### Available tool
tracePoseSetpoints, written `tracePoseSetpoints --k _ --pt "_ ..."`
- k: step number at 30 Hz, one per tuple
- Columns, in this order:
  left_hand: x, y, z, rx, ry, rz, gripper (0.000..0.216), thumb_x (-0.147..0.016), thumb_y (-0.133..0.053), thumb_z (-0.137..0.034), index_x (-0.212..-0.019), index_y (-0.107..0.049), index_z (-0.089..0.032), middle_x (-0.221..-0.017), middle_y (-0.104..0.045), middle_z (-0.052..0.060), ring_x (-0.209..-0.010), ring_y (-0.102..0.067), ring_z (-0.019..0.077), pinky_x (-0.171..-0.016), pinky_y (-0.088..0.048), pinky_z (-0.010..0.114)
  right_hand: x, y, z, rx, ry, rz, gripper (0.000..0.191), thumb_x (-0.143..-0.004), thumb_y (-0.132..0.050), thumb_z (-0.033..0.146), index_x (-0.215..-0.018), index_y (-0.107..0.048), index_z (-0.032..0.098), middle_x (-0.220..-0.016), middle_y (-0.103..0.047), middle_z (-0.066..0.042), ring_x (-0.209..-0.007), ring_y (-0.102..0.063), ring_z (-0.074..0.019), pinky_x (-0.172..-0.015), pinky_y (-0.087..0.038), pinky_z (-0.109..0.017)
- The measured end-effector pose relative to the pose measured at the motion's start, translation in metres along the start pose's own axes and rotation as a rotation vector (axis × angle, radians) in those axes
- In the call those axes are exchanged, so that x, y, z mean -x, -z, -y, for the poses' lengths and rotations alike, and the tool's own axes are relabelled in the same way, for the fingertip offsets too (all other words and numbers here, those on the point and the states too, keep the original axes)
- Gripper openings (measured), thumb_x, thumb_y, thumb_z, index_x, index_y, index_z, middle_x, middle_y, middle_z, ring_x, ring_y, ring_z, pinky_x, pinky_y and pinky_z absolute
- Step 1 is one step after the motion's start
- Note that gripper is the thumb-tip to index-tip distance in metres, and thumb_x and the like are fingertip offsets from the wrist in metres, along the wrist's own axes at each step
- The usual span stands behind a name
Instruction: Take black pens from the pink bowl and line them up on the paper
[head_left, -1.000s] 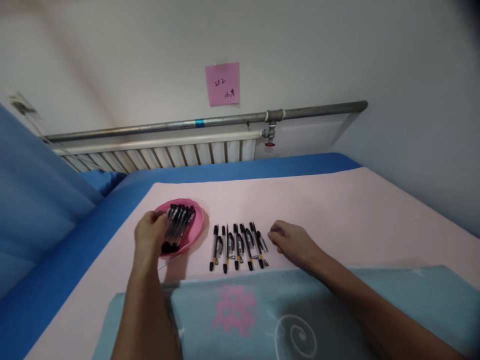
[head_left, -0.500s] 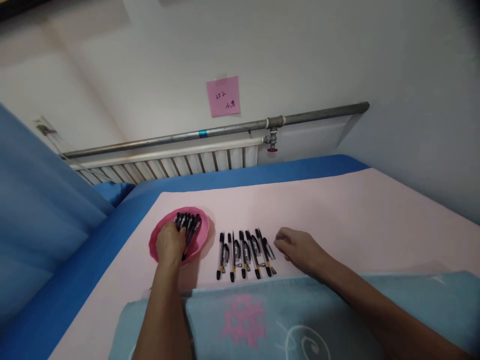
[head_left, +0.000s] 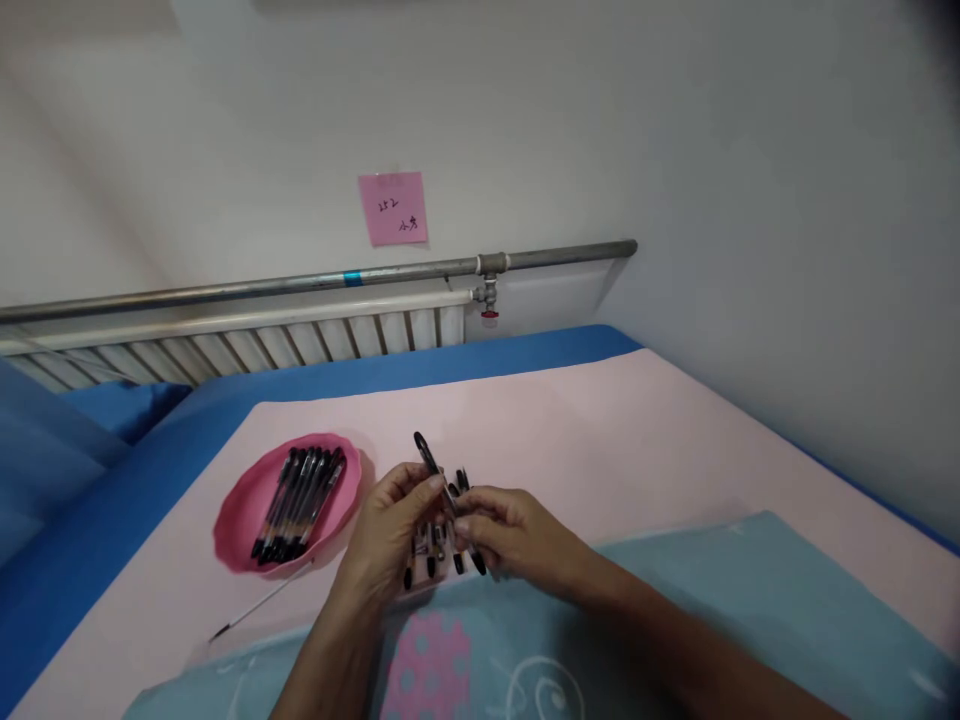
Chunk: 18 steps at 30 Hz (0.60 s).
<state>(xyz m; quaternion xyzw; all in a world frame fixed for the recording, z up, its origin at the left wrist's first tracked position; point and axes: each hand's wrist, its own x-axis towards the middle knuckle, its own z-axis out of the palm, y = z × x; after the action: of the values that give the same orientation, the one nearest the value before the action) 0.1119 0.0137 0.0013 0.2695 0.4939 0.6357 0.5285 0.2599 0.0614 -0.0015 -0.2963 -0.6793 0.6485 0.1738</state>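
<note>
Head: left hand point(head_left: 386, 528), right hand point(head_left: 519, 536) hold pen point(head_left: 428, 455), covering pen row point(head_left: 432, 550).

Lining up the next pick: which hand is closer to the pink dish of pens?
Left. The left hand is just right of the pink dish, apart from it; the right hand is farther right. Both pinch one pen.

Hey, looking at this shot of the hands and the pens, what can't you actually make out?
All in the head view:
- Row of pens on the pink sheet: mostly hidden behind the left hand and right hand, so it cannot be counted.
- Held pen: its lower end is covered by fingers of both hands.
- Pink note: the writing is too small to read.
- Dish pens in the pink dish: they overlap, so the count is unclear.
</note>
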Motion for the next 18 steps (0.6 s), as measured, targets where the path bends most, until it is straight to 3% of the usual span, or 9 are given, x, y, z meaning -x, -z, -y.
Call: tracePoseSetpoints --k 5,12,14,18 --pt "-0.006 0.007 0.0 0.06 -0.015 -0.04 0.028 -0.067 -0.066 -0.032 -0.088 -0.062 -0.013 -0.074 -0.064 0.004 -0.06 -0.057 0.0104 -0.056 -0.045 0.022 0.003 0.004 -0.001 0.06 -0.058 0.034 0.013 -0.076 -0.049 0.026 -0.081 -0.057 0.017 -0.067 -0.055 0.001 -0.048 -0.042 -0.0062 -0.042 -0.034 -0.017" --pt "-0.02 0.04 -0.019 0.263 -0.163 -0.282 0.012 -0.063 -0.064 -0.021 -0.069 -0.058 -0.012 -0.065 -0.06 0.002 -0.062 -0.058 0.0122 -0.054 -0.047 0.022 0.005 0.005 0.002 0.122 -0.07 0.108 0.012 -0.076 -0.052 0.027 -0.078 -0.058 0.016 -0.063 -0.055 0.002 -0.047 -0.042 -0.006 -0.042 -0.034 -0.018" --pt "-0.02 0.045 -0.023 0.343 -0.126 -0.262 0.006 -0.063 -0.059 -0.014 -0.064 -0.054 -0.013 -0.06 -0.055 0.0 -0.052 -0.053 0.0084 -0.047 -0.044 0.019 0.004 0.005 0.001 0.085 -0.082 0.106 0.013 -0.076 -0.051 0.027 -0.079 -0.057 0.016 -0.064 -0.056 0.001 -0.046 -0.041 -0.0056 -0.042 -0.033 -0.018" --pt "-0.013 0.036 -0.022 0.236 0.089 -0.048 0.01 -0.068 -0.06 -0.017 -0.076 -0.056 -0.013 -0.053 -0.04 -0.006 -0.035 -0.028 0.0008 -0.031 -0.02 0.013 0.0 0.005 0.0 -0.03 -0.094 0.124 0.012 -0.077 -0.047 0.023 -0.075 -0.055 0.015 -0.064 -0.057 0.001 -0.041 -0.037 -0.0036 -0.038 -0.029 -0.016"
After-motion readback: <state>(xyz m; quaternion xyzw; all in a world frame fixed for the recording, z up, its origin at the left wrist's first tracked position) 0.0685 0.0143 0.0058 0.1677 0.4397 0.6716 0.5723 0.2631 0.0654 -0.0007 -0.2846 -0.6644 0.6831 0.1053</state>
